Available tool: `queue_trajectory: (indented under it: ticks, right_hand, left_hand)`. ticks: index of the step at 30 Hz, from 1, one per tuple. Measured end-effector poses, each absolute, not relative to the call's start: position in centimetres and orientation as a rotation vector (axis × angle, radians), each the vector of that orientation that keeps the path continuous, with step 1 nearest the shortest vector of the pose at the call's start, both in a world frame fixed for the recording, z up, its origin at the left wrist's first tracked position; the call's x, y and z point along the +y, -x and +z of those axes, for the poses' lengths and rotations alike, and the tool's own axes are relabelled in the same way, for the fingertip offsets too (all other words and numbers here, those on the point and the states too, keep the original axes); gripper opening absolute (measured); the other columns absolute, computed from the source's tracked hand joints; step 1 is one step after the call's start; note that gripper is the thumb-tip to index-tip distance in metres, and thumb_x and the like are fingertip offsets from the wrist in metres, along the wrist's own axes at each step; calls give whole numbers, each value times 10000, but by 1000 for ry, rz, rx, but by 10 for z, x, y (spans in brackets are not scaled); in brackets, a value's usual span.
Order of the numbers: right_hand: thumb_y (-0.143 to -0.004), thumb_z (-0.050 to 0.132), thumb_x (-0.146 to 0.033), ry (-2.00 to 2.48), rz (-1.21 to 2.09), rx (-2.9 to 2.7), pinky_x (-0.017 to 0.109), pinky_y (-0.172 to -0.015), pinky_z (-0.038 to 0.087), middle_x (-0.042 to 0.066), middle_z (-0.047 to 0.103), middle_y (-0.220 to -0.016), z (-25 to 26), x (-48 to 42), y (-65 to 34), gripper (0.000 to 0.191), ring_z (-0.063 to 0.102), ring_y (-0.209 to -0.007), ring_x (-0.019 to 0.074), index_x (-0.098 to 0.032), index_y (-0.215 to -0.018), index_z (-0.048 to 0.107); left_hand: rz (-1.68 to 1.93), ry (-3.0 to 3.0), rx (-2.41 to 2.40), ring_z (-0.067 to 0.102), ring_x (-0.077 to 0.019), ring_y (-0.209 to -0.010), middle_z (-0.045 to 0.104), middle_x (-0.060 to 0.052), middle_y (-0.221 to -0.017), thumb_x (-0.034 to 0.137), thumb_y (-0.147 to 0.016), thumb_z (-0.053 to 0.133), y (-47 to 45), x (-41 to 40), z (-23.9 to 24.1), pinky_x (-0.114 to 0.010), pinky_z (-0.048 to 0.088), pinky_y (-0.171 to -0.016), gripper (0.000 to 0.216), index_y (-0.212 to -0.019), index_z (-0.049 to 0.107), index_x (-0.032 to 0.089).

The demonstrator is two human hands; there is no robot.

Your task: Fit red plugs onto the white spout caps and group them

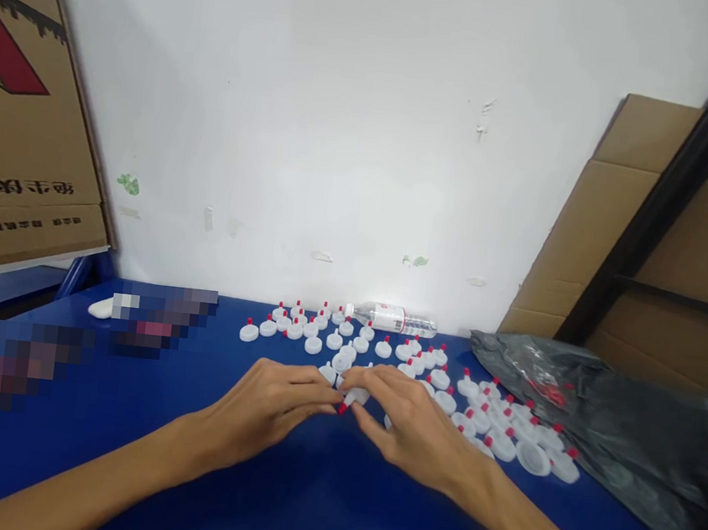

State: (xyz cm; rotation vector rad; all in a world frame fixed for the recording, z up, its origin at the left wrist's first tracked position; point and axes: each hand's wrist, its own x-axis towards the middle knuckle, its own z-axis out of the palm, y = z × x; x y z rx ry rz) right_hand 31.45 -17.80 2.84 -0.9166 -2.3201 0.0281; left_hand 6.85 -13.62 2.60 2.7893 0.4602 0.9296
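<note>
Over the blue table, my right hand [416, 427] pinches a white nozzle cap [356, 396] between thumb and fingers, with its spout slanting toward the lower left. A small red tip cap [342, 409] is at the end of that spout. The fingers of my left hand [267, 399] close on the red tip cap; how firmly it sits on the spout is hard to see. Just behind my fingers lie a few white nozzle caps [341, 360] without red tips, partly hidden. Many more nozzle caps with red tips [444, 401] stand to the right and behind.
A clear plastic bottle [396, 318] lies on its side against the white wall. On the right, a dark plastic bag [621, 428] holds a small clear bag of red pieces [546, 391]. Cardboard boxes [33, 122] stand at the left. Blurred patches cover things on the table's left side.
</note>
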Motion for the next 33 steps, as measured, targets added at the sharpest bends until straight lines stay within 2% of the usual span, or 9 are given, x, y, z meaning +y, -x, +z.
queue_trajectory:
  ticks: [5, 8, 11, 15, 18, 20, 26, 30, 33]
  right_hand:
    - [-968, 569, -188, 1047, -92, -2269, 414, -969, 516, 68, 693, -1195, 36, -170, -328, 107, 645, -1122, 239, -246, -1042, 620]
    - [-962, 626, -257, 1139, -153, -2301, 445, -959, 510, 83, 655, -1248, 38, -166, -337, 55, 611, -1162, 273, -238, -1010, 646]
    - [-962, 641, -273, 1194, -136, -2376, 410, -891, 514, 62, 685, -1071, 41, -166, -338, 56, 636, -1011, 240, -226, -972, 669]
    - [-971, 636, -296, 1190, -85, -2492, 400, -894, 483, 33, 704, -926, 42, -168, -337, 95, 638, -941, 223, -229, -925, 686]
    - [-982, 624, -354, 1206, -86, -2498, 418, -943, 458, 33, 714, -972, 42, -166, -341, 133, 632, -987, 232, -238, -984, 689]
    - [-1004, 582, -400, 1227, -101, -2464, 433, -987, 436, 39, 713, -1057, 41, -164, -344, 193, 620, -1043, 239, -246, -1054, 685]
    - [-1062, 407, -483, 1256, -36, -2483, 470, -1074, 384, 49, 701, -1245, 37, -161, -344, 386, 568, -1217, 270, -246, -1234, 659]
    - [-1086, 309, -468, 1278, 33, -2519, 503, -1107, 359, 53, 695, -1296, 35, -162, -342, 460, 534, -1301, 291, -230, -1289, 648]
    - [-1090, 315, -439, 1246, 16, -2504, 495, -1099, 379, 59, 714, -1253, 36, -161, -343, 438, 592, -1244, 277, -229, -1234, 672]
  left_hand:
    - [927, -2984, 852, 644, -199, -933, 715, -78, -1004, 208, -1028, 482, -54, -119, 45, -278, 498, -781, 239, -1072, 715, 185]
    - [671, -3042, 1009, 571, -243, -965, 692, -78, -923, 208, -989, 515, -43, -109, 53, -327, 480, -819, 205, -949, 715, 192]
    - [408, -2927, 1051, 560, -247, -951, 677, -61, -878, 247, -966, 556, -32, -105, 59, -340, 471, -833, 187, -851, 698, 206]
    - [260, -2704, 1055, 620, -224, -938, 672, -35, -1001, 299, -870, 704, -17, -107, 66, -321, 478, -881, 82, -929, 744, 257]
    - [170, -2559, 1081, 637, -191, -804, 638, -28, -1065, 301, -776, 786, -12, -110, 70, -274, 500, -704, 192, -964, 757, 277]
    - [116, -2514, 1096, 637, -198, -827, 623, -30, -1062, 264, -754, 790, -12, -110, 68, -258, 486, -648, 203, -954, 757, 274]
    - [109, -2573, 1006, 619, -207, -936, 641, -25, -983, 228, -841, 717, -15, -104, 54, -273, 487, -816, 60, -882, 743, 261]
    - [159, -2606, 1003, 622, -207, -918, 663, -29, -968, 234, -871, 685, -19, -105, 50, -277, 482, -812, 46, -901, 718, 244]
    - [167, -2638, 1018, 623, -208, -921, 676, -33, -996, 229, -901, 636, -26, -111, 52, -282, 472, -789, 84, -943, 707, 238]
